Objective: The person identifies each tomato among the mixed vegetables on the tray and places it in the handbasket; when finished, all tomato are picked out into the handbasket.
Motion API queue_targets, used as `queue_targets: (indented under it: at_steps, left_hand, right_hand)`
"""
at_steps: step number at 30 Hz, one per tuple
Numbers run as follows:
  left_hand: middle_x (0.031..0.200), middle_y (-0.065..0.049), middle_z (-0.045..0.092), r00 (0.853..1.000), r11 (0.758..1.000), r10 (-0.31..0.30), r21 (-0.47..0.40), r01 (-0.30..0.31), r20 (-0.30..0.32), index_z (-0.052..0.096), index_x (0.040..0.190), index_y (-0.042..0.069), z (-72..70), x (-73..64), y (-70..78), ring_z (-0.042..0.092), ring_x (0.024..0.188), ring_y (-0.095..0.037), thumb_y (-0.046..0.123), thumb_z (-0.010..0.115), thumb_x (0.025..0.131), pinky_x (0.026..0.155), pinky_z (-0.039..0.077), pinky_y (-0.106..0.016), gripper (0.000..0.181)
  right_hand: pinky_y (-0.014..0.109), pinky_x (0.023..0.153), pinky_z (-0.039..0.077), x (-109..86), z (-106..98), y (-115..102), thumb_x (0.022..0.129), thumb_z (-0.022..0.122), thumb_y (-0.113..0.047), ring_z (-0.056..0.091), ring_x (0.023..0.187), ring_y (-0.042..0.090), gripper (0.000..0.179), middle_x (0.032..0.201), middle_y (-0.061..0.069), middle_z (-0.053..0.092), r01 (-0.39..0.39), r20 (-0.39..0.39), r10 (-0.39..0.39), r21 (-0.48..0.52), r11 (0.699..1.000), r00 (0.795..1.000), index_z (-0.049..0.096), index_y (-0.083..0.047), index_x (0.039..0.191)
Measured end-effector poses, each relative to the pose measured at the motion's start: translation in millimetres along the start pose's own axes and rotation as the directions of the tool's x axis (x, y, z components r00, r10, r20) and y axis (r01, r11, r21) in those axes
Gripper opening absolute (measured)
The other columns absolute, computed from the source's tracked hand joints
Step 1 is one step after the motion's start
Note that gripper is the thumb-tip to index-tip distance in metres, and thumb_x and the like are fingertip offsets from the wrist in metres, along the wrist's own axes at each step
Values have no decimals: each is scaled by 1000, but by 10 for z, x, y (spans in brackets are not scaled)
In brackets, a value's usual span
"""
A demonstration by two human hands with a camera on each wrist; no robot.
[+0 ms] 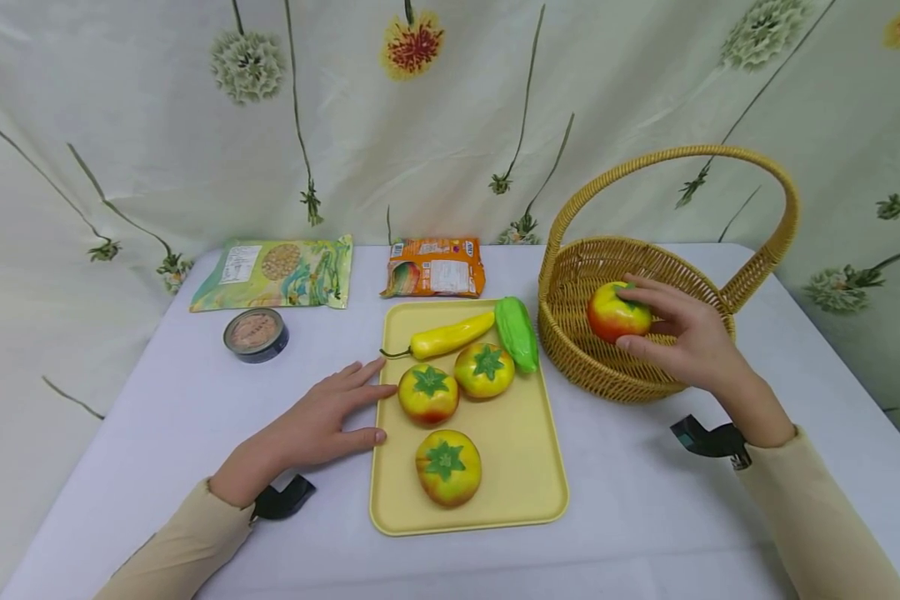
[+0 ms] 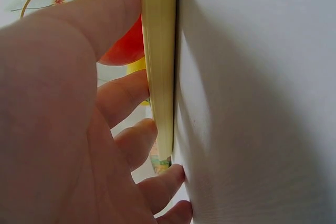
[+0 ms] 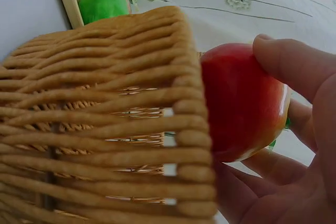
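Note:
My right hand (image 1: pixel 678 329) holds a yellow-and-red toy tomato (image 1: pixel 611 315) with a green star-shaped top, over the opening of a wicker basket (image 1: pixel 592 371). In the right wrist view the tomato's red underside (image 3: pixel 239 98) shows just past the basket's rim, the thumb on one side and fingers on the other. With fingers spread, my left hand (image 1: pixel 318 421) touches the left edge of a pale yellow tray (image 1: pixel 517 467). On the tray lie three more tomatoes (image 1: pixel 447 483), a long yellow pepper (image 1: pixel 453 335) and a green pepper (image 1: pixel 517 333).
A tall arched handle (image 1: pixel 671 152) rises from the basket. Behind the tray lies an orange packet (image 1: pixel 435 268). At the back left are a green-and-yellow bag (image 1: pixel 277 275) and a round flat tin (image 1: pixel 256 335). A flower-patterned cloth (image 1: pixel 435 125) hangs behind the table.

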State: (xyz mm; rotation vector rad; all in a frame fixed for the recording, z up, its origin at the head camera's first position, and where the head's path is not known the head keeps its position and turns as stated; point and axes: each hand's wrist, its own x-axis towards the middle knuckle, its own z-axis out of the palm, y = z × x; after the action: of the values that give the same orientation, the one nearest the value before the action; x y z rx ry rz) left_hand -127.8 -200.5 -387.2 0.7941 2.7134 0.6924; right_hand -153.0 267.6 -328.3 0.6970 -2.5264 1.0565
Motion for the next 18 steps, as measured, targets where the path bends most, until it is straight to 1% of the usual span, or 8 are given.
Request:
queue_targets:
  at_steps: [3, 5, 6, 8, 9, 12, 15, 18]
  left_hand:
    - [168, -13, 31, 1000, 1000, 1, -2, -1, -1, 59, 144, 17, 2, 2, 1, 26, 152, -51, 43, 72, 93, 118, 26, -72, 59]
    - [168, -13, 31, 1000, 1000, 0, -2, 0, -1, 59, 145, 17, 7, 3, -1, 25, 152, -51, 43, 72, 93, 118, 26, -72, 60]
    - [168, -14, 31, 1000, 1000, 6, 1, -6, -3, 59, 145, 17, 7, 3, 0, 26, 152, -52, 44, 71, 93, 118, 27, -72, 60]
    - [168, -13, 31, 1000, 1000, 4, 0, -4, -3, 59, 145, 17, 10, 3, 4, 26, 152, -52, 44, 71, 93, 118, 26, -72, 60]
    - [168, -13, 31, 1000, 1000, 4, -1, -4, -3, 59, 145, 16, 10, 4, 8, 26, 152, -52, 44, 71, 93, 118, 26, -72, 60]
    - [168, -14, 31, 1000, 1000, 6, 4, -6, -3, 58, 145, 16, 6, 5, 12, 26, 151, -52, 44, 71, 93, 117, 27, -73, 60]
    - [168, -13, 31, 1000, 1000, 3, 4, -3, -2, 58, 145, 17, 3, 6, 13, 26, 152, -52, 43, 72, 93, 118, 26, -72, 60]
    - [168, -13, 31, 1000, 1000, 2, 6, -2, -2, 58, 146, 17, 7, 3, 7, 26, 152, -52, 43, 71, 93, 118, 27, -72, 61]
  right_hand:
    - [-2, 83, 46, 20, 8, 42, 78, 83, 5, 61, 127, 20, 56, 147, 27, 54, -20, -1, 20, 0, 1000, 1000, 66, 1, 131]
    - [-3, 83, 44, 36, 13, 60, 78, 84, 5, 59, 125, 41, 56, 147, 28, 53, -37, 3, 37, 4, 999, 999, 65, 2, 131]
    - [-4, 83, 43, 45, 16, 72, 79, 84, 4, 58, 125, 47, 56, 147, 29, 52, -47, 9, 46, 5, 999, 999, 65, 3, 131]
    - [-4, 83, 43, 62, 22, 77, 80, 83, 2, 57, 126, 51, 55, 148, 30, 51, -70, 20, 70, 1, 998, 997, 64, 3, 132]
    - [0, 84, 46, 71, 26, 77, 81, 83, 0, 57, 126, 51, 55, 148, 29, 51, -80, 25, 80, -14, 997, 996, 64, 3, 132]
    - [22, 89, 57, 102, 45, 66, 84, 82, -3, 57, 128, 50, 53, 149, 28, 51, -94, 45, 97, -57, 994, 994, 63, 2, 133]
    - [50, 92, 57, 120, 77, 66, 85, 81, -4, 57, 128, 49, 53, 150, 28, 50, -107, 73, 115, -96, 990, 991, 61, 2, 134]
    - [59, 93, 55, 126, 118, 82, 87, 80, -7, 56, 128, 51, 53, 151, 30, 48, -120, 116, 134, -121, 985, 984, 60, 2, 135]
